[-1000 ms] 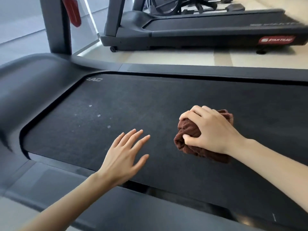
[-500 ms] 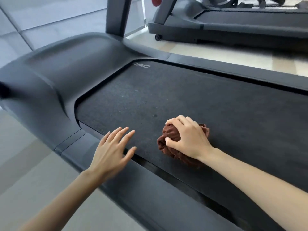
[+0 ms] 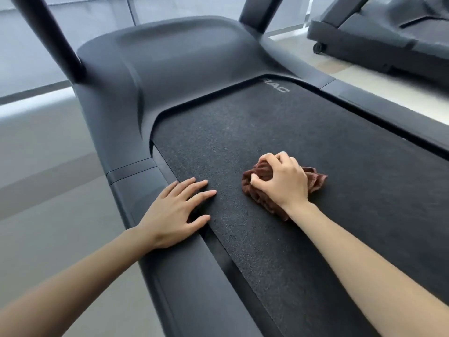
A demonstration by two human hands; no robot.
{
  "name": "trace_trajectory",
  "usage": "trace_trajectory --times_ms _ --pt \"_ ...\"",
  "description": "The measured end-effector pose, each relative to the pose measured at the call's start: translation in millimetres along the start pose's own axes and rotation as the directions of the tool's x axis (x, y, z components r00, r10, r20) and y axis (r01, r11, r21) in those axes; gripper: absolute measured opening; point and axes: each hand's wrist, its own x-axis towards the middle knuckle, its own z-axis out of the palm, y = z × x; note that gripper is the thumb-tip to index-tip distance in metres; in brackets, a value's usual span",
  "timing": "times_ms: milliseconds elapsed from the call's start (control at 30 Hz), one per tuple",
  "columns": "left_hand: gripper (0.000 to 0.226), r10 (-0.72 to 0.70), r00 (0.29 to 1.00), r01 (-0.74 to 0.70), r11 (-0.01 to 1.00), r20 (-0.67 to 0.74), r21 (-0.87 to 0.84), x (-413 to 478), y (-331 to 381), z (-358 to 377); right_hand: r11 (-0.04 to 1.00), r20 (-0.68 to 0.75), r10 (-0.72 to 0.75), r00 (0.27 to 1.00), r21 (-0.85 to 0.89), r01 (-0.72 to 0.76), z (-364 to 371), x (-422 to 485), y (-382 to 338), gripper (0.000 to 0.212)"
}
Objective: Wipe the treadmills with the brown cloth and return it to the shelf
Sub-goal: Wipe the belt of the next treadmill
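Right hand (image 3: 283, 183): on top of the brown cloth (image 3: 317, 180), fingers curled down into the fabric, thumb tucked against its near-left edge. I had a firm grip on the bunched cloth, with my palm bearing down on it.

The cloth lay crumpled on the treadmill belt (image 3: 267, 122), on the belt's left half. Folds stuck out to the right of my hand, and more showed below the wrist.

Left hand (image 3: 175, 215): flat and empty, fingers straight and a little spread. The heel of the palm rested on the left side rail (image 3: 184, 276). The fingertips (image 3: 206, 183) reached over the rail's inner edge onto the belt. This hand was near the cloth but not touching it, with a strip of bare belt between them.

The belt was dark and rough-textured, with a few faint pale specks ahead of the cloth. Grey lettering (image 3: 275, 86) marked its front end, only partly readable. Past that sat the smooth dark motor cover (image 3: 182, 57). One upright (image 3: 56, 37) rose at its left and another (image 3: 257, 13) at the back right.

A second treadmill (image 3: 388, 40) stood at upper right, well apart, across a strip of pale floor (image 3: 340, 66). A small wheel (image 3: 318, 47) showed at its near corner.
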Motion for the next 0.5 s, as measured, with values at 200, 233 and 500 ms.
trace_trajectory --times_ms 200,233,500 --pt "0.063 0.012 1.000 -0.012 1.000 -0.013 0.004 2.2 3.2 1.9 0.971 0.024 -0.229 0.973 0.083 0.226 -21.8 -96.5 21.8 0.039" --pt "0.060 -0.001 1.000 0.001 1.000 -0.016 -0.002 1.0 4.5 1.6 0.954 0.017 -0.284 0.959 0.102 0.281 -25.8 -116.1 27.9 0.038" --pt "0.061 -0.010 1.000 0.010 1.000 -0.008 0.011 1.8 2.0 2.0 0.998 -0.015 -0.057 0.998 -0.033 0.056 12.4 6.1 -13.3 0.041"
